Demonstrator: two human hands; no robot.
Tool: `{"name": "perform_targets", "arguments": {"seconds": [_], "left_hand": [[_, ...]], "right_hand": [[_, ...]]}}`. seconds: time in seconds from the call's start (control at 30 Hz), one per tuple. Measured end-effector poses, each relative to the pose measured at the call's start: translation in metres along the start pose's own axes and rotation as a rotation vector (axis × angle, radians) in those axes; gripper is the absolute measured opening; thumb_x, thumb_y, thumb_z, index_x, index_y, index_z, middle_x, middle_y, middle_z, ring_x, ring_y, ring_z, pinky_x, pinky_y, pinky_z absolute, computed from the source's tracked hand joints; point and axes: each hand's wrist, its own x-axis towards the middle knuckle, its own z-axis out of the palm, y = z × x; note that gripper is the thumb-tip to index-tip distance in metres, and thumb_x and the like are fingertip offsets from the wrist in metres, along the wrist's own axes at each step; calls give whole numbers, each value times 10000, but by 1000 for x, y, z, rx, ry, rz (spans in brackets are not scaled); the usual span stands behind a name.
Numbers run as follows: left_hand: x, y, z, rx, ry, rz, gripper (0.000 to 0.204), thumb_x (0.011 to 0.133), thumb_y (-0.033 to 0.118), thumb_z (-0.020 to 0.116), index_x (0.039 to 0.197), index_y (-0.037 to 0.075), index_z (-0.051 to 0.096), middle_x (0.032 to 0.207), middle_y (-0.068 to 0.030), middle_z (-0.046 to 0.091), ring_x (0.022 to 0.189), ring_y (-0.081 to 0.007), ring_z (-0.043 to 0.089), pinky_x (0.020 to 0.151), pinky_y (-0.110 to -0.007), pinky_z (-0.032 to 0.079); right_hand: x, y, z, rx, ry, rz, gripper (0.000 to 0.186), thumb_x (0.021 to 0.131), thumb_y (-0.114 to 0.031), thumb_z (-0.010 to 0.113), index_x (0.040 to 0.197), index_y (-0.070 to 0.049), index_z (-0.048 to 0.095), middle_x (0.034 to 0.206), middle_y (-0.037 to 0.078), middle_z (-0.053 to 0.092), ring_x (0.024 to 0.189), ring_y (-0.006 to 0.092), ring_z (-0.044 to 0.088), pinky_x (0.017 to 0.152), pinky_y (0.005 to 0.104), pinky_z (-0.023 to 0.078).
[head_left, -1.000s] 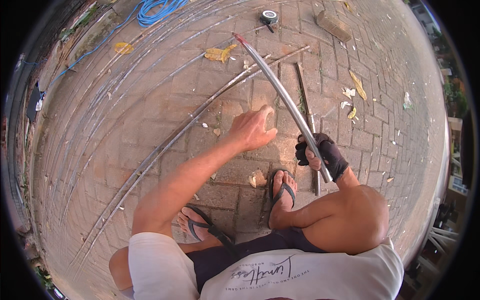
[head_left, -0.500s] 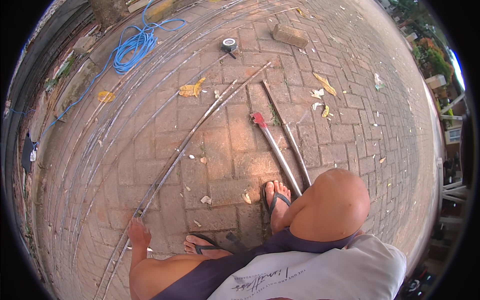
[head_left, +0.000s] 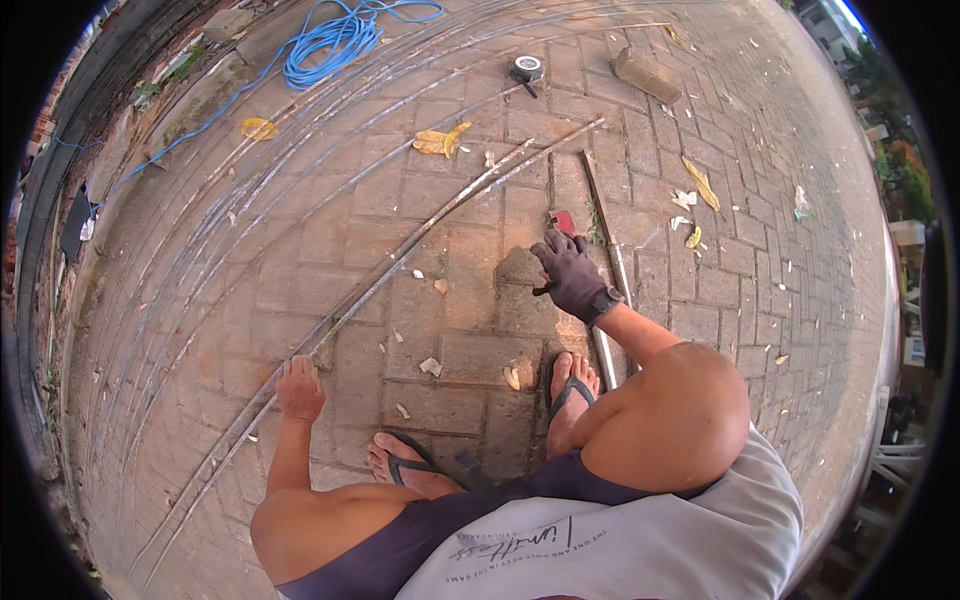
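Observation:
My left hand (head_left: 298,388) is bare and closed over a pair of long thin metal rods (head_left: 420,240) that run diagonally across the brick paving. My right hand (head_left: 570,275) wears a black glove and a wristwatch. It hovers with fingers apart over a grey metal tube (head_left: 604,356), just below the tube's red end (head_left: 563,221). The tube lies on the bricks beside my right foot (head_left: 570,385). Whether the glove touches the tube, I cannot tell.
A flat metal bar (head_left: 608,240) lies right of the tube. Several more thin rods (head_left: 200,250) curve across the left. A blue hose coil (head_left: 335,40), a tape measure (head_left: 527,68), a loose brick (head_left: 648,75) and yellow leaves (head_left: 440,140) lie further off.
The tube, held up in my right hand a second ago, now lies on the bricks. My left hand moved from the middle down to the long rods at the left.

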Motion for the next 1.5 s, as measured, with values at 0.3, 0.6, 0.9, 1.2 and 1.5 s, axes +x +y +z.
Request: {"name": "perform_targets", "arguments": {"seconds": [0.3, 0.6, 0.9, 1.2, 1.5], "left_hand": [[0, 5, 14, 97, -72, -202, 238, 838, 66, 596, 1071, 27, 622, 1021, -127, 558, 963, -334, 610, 787, -454, 537], [4, -43, -25, -1035, -466, -573, 241, 910, 74, 662, 1123, -39, 646, 966, -88, 706, 784, -187, 653, 649, -316, 510], [0, -15, -3, -878, -206, -526, 111, 868, 58, 711, 916, -25, 767, 775, -96, 735, 666, -145, 652, 640, -304, 493], [-7, 32, -22, -829, -122, -483, 131, 848, 74, 733, 927, -27, 761, 784, -142, 738, 701, -200, 691, 682, -331, 517], [-3, 25, -11, -791, -264, -252, 187, 894, 159, 691, 863, -25, 681, 720, -207, 615, 623, -247, 612, 603, -406, 441]], "right_hand": [[195, 23, 24, -191, -127, -234, 307, 839, -180, 707, 1110, -37, 685, 1127, 237, 671, 1063, 416, 670, 954, 570, 460], [171, 54, 14, -227, 345, -516, 256, 895, -170, 620, 1079, 4, 580, 1129, 223, 562, 1123, 455, 583, 860, 466, 568], [57, 28, -3, -94, 266, 234, 442, 834, -258, 771, 1176, -27, 616, 1410, 239, 486, 1327, 450, 462, 1099, 512, 402], [-168, -11, 10, 106, -13, 834, 494, 835, -290, 803, 1210, -16, 635, 1321, 268, 599, 1245, 437, 557, 1035, 462, 460], [-269, -4, 2, 420, -13, 971, 473, 839, -303, 803, 1183, -15, 650, 1295, 236, 622, 1200, 398, 586, 996, 436, 480]]}}
